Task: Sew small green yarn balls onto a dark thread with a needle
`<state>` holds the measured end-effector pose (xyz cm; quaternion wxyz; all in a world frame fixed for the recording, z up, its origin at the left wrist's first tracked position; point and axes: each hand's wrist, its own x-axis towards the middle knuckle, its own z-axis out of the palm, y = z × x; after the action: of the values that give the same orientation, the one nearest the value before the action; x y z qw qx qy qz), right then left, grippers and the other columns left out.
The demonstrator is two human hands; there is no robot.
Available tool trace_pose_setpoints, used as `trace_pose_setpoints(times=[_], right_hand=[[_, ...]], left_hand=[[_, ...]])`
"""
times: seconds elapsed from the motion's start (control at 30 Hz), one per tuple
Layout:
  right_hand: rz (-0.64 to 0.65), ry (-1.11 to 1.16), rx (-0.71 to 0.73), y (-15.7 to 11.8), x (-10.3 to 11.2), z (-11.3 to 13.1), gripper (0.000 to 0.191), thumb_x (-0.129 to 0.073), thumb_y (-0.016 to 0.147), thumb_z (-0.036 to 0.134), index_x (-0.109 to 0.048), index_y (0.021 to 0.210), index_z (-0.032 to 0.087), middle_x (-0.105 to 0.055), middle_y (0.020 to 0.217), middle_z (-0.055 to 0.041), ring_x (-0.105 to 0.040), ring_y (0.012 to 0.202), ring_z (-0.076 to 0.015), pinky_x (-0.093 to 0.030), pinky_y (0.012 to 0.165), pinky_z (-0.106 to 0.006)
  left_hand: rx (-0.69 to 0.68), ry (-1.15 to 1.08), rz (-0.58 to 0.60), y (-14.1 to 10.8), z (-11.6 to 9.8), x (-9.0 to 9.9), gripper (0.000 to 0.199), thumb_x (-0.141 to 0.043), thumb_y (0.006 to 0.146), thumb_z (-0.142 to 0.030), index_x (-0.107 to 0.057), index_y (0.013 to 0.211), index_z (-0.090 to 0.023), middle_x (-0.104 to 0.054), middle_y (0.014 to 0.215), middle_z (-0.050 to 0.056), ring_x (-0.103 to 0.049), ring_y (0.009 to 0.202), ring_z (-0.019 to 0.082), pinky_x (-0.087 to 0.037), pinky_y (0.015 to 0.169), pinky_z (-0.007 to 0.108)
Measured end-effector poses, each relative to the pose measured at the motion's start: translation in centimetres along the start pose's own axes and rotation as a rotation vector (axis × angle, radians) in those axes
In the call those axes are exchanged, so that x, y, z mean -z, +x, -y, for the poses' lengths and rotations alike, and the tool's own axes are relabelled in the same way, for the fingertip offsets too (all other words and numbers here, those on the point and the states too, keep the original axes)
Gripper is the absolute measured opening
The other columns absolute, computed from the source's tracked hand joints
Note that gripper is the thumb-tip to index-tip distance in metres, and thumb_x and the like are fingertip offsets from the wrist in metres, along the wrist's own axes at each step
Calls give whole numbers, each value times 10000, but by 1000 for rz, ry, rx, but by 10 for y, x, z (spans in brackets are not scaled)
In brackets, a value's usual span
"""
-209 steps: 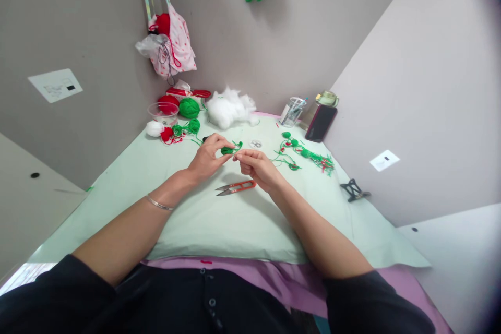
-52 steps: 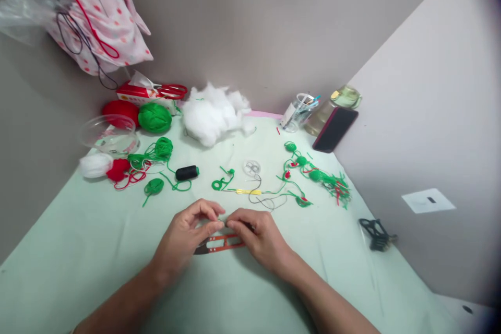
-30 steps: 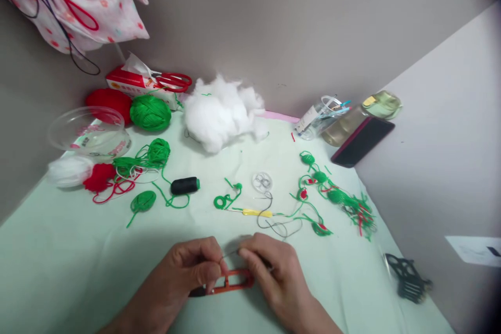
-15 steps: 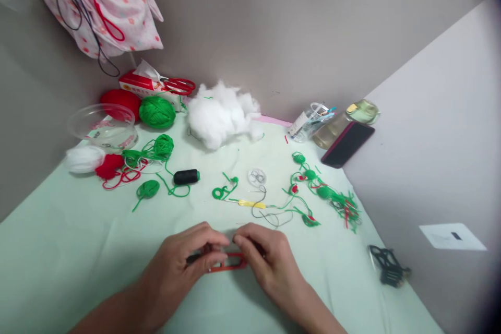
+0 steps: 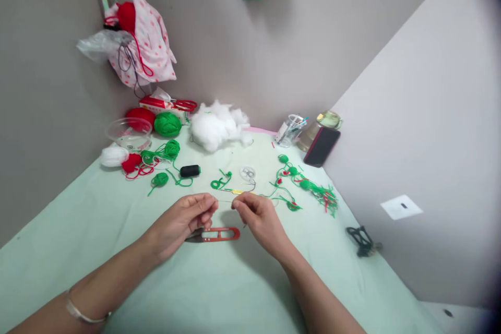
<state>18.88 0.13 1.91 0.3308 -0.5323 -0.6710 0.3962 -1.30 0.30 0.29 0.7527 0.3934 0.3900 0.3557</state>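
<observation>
Shifted toward the far edge of the worktop [image 5: 235, 287], my left hand [image 5: 182, 224] and right hand [image 5: 260, 219] pinched a fine strand [image 5: 225, 201], apparently for tautness.

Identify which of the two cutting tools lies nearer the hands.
The orange-handled thread snips, close by the left hand; the red-handled scissors rest farther back, on the tissue box.

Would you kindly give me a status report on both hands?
Left hand, right hand: both pinching. Thin strand stretched between them. Orange snips partly hidden by left hand; nothing crosses strand.
</observation>
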Motion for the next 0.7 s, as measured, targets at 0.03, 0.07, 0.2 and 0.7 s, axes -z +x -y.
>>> trace_pose_setpoints(times=[0.03,0.07,0.2,0.7], right_hand=[[26,-51,36,-2,-3,1,221,-520,910,269,-609,735,168,-469,592,36,-383,560,-89,-303,556,-219],[60,-105,79,-4,-6,3,205,-516,911,249,-624,754,172,-483,600,36,-392,566,-89,-304,568,-218],[156,-254,247,-13,-18,11,222,-489,925,216,-662,788,184,-541,627,29,-408,569,-90,-306,589,-221],[20,-66,203,-1,-13,4,218,-524,874,302,-646,763,161,-491,558,39,-381,536,-93,-296,553,-228]], left_hand=[[-34,-35,-27,0,0,-1,330,-707,801,-489,-668,807,-161,-497,664,-20,-471,615,90,-425,641,220],[-67,-45,-62,1,1,-2,311,-752,763,-457,-688,833,-161,-527,698,-13,-473,624,87,-430,647,220],[-230,188,-194,4,6,-5,297,-775,718,-429,-739,863,-172,-624,781,23,-515,665,118,-443,667,247],[-561,534,-249,7,13,4,253,-778,699,-410,-700,685,-170,-638,905,57,-589,887,196,-434,817,305]])
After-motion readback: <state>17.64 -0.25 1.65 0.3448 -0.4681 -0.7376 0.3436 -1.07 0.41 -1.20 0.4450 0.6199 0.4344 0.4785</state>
